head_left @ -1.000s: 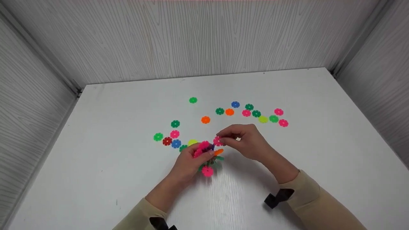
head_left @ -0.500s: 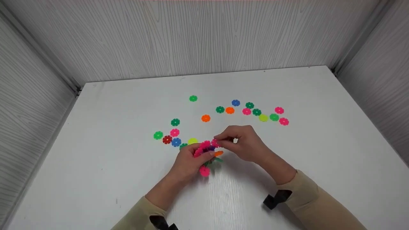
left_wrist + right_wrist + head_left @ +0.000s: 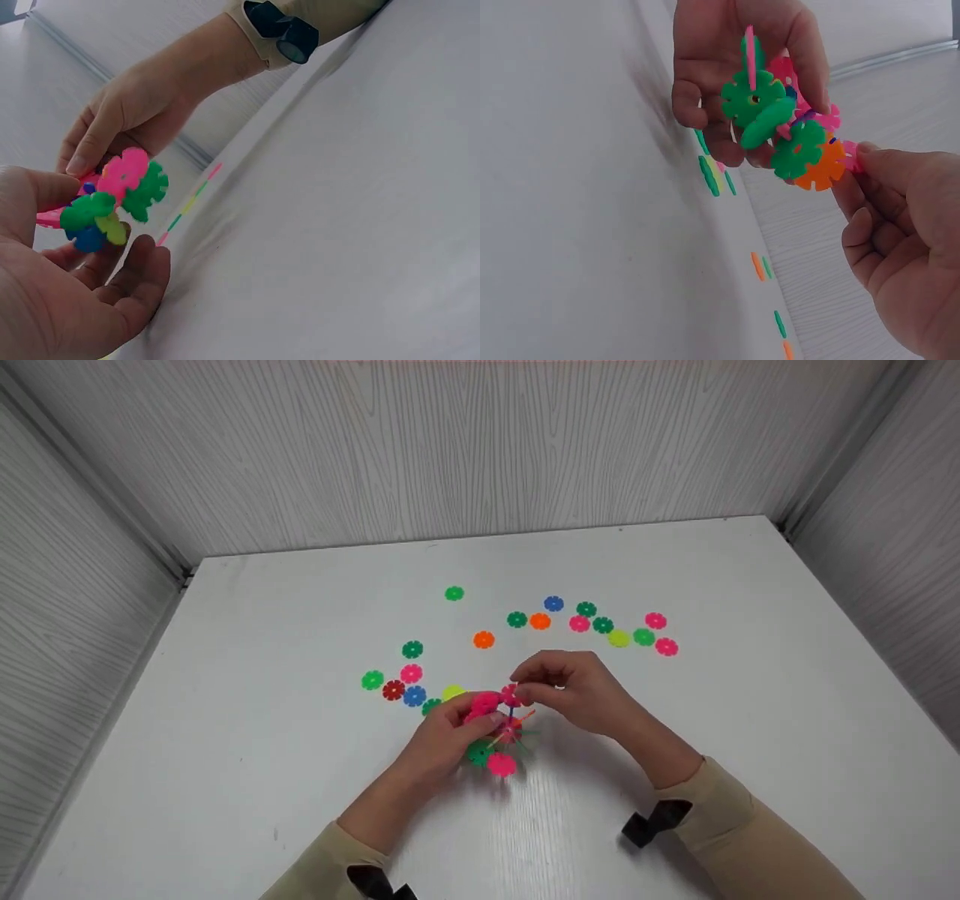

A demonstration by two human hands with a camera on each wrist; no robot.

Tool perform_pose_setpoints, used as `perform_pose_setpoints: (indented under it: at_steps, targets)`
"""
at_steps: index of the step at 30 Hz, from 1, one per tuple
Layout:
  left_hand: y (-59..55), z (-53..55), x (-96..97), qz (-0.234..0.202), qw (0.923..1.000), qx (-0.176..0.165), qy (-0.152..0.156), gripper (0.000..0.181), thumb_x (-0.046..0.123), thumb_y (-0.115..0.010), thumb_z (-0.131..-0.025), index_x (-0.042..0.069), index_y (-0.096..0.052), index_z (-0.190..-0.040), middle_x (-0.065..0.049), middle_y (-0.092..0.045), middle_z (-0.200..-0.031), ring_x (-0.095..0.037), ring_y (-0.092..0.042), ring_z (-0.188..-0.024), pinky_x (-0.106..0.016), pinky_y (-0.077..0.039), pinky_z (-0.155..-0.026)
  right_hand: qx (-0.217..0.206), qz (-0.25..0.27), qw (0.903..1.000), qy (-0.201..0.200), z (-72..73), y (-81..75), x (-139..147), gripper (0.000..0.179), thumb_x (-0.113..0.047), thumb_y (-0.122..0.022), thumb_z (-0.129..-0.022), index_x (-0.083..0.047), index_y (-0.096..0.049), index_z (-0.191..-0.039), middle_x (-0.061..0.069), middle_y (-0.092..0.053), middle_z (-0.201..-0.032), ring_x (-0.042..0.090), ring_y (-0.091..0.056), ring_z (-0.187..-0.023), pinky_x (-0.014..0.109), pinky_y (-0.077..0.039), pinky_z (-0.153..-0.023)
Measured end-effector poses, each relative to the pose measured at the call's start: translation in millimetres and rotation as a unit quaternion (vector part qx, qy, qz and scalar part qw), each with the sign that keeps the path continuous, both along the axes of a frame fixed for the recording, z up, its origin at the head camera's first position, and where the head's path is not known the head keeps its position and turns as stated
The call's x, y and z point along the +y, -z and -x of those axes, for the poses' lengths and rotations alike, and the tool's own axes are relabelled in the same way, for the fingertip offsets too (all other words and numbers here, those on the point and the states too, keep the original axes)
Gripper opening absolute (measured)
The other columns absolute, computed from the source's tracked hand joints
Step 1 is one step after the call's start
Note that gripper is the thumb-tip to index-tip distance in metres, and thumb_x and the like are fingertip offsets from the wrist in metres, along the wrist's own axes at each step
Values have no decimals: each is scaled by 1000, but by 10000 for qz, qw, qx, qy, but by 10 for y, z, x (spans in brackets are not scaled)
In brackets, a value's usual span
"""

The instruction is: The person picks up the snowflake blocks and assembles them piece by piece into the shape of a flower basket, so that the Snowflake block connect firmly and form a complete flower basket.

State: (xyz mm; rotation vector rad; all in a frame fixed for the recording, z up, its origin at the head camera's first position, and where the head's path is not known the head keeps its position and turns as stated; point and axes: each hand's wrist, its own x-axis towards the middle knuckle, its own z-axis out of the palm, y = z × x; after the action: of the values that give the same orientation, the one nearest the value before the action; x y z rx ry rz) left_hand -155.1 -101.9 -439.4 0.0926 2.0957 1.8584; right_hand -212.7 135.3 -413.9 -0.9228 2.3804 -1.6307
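My left hand [image 3: 442, 739] grips a cluster of interlocking notched plastic discs [image 3: 754, 99] between thumb and fingers. The cluster joins pink, green, orange, blue and yellow discs at different angles. At its upper right, my right hand [image 3: 574, 690] pinches a pink notched disc [image 3: 510, 695] between thumb and forefinger. In the right wrist view, this pink disc is right beside an orange disc [image 3: 821, 169] of the cluster. The left wrist view shows green, pink and yellow discs facing that camera, with the left thumb over part of the cluster.
Loose discs lie flat on the white table [image 3: 262, 660]. One group, with a dark red disc [image 3: 394, 690], is left of the hands. Another row, with a blue disc [image 3: 553, 604], runs to the back right. A lone green disc [image 3: 454, 593] lies farther back.
The cluster has turned in my left hand, bringing a green disc and its spread edges into view. My right hand moved left with the pink disc, then slightly back right.
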Motion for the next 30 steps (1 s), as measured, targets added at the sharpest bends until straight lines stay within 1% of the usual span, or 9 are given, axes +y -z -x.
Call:
perform_pose_setpoints:
  at_steps: [4, 7, 9, 13, 15, 17, 20, 23, 30]
  targets:
    - [-18, -8, -10, -55, 9996, -200, 214, 62, 30, -85, -91, 15, -60, -146, -8, -60, -140, -30, -52, -135, -38, -60, -95, -128, -105, 9997, -198, -8, -16, -25, 9, -16, -78, -99, -13, -80, -107, -2, -78, -96, 19, -73, -87, 29, -60, -78]
    - [-17, -6, 3, 198, 9994, -122, 275, 61, 36, -86, -90, 18, -63, -143, -5, -62, -136, -28, -54, -133, -38, -61, -93, -87, -205, 9994, -272, 5, -27, -28, 11, -18, -78, -99, -13, -80, -109, -2, -78, -99, 21, -72, -89, 30, -60, -80]
    - [-11, -7, 12, 330, 9992, -32, 225, 60, 37, -87, -89, 18, -64, -142, -4, -63, -134, -28, -54, -132, -37, -61, -92, -34, -201, 9997, -131, 64, -28, 9, 14, -19, -78, -99, -13, -80, -111, 2, -78, -101, 26, -73, -91, 30, -60, -82]
    - [18, -8, 25, 336, 9994, -79, 19, 59, 34, -87, -89, 18, -65, -142, -5, -62, -136, -29, -52, -135, -39, -61, -92, -8, -341, 9963, 785, 357, 32, 187, 19, -21, -75, -101, -11, -78, -117, 6, -76, -108, 30, -70, -97, 26, -60, -81]
    - [34, -15, 28, 325, 9993, -137, -94, 61, 32, -87, -89, 18, -63, -144, -6, -60, -139, -30, -50, -137, -39, -61, -93, -131, -558, 9898, 1307, 553, 91, 283, 22, -20, -74, -102, -9, -77, -121, 5, -75, -112, 28, -68, -100, 23, -58, -80]
    - [53, -15, 30, 288, 9993, -179, -150, 61, 31, -87, -90, 18, -63, -144, -6, -60, -140, -30, -49, -138, -39, -61, -94, -359, -841, 9822, 1639, 742, 164, 345, 25, -20, -73, -103, -9, -75, -125, 4, -73, -116, 24, -64, -104, 22, -57, -82]
    - [66, -20, 28, 153, 9994, -222, -203, 60, 28, -87, -90, 17, -62, -144, -6, -60, -140, -29, -50, -138, -38, -61, -95, -719, -1192, 9751, 1726, 954, 257, 364, 28, -19, -72, -103, -9, -72, -130, 5, -71, -121, 24, -62, -110, 28, -58, -88]
    - [74, -21, 28, 23, 9995, -218, -231, 59, 26, -86, -90, 15, -62, -143, -6, -60, -139, -29, -50, -137, -37, -60, -96, -895, -1452, 9719, 1624, 1088, 316, 315, 33, -20, -72, -103, -12, -70, -135, 5, -68, -128, 26, -62, -115, 35, -58, -96]
    - [54, 2, 39, -21, 9992, -213, -349, 59, 27, -87, -90, 17, -63, -143, -6, -61, -139, -29, -50, -137, -36, -60, -95, -557, -2208, 9624, 1484, 1220, 305, 143, 42, -18, -70, -103, -16, -65, -145, 7, -64, -137, 28, -57, -117, 42, -53, -106]
